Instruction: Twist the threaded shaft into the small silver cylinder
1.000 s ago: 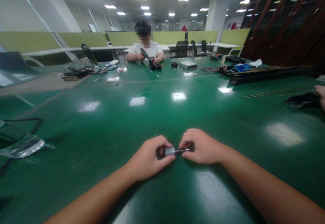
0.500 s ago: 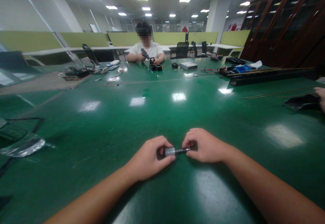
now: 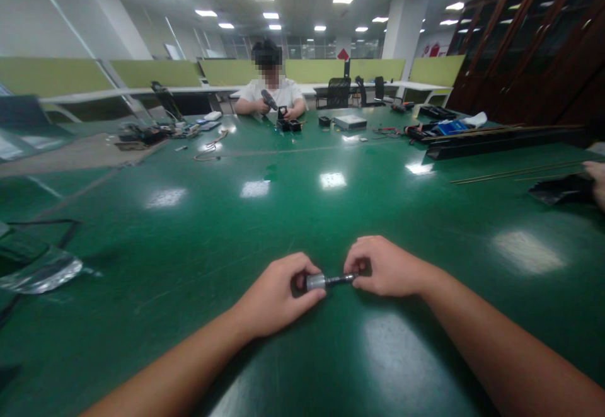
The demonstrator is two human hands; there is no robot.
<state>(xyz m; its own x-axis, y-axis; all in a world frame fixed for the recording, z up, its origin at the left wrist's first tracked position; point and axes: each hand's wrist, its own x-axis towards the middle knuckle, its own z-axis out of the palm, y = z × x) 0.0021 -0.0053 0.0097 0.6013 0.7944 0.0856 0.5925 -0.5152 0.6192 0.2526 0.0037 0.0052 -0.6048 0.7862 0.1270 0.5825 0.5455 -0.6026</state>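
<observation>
I have my left hand (image 3: 278, 288) gripping a grey metal cylinder (image 3: 315, 281) between its fingers; my right hand (image 3: 390, 269) pinches the tip of its slim dark shaft (image 3: 338, 279); both parts line up between the fingers, both held; how firmly they join I cannot tell.

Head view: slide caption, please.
Left hand grips a silver cylinder, right hand the end of its shaft; a person sits across the table.

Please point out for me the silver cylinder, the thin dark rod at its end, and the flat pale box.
Silver cylinder (image 3: 316, 281), head view: middle of its visible side.
Thin dark rod (image 3: 337, 279), head view: middle of its visible length.
Flat pale box (image 3: 350, 119), head view: its top face.
</observation>
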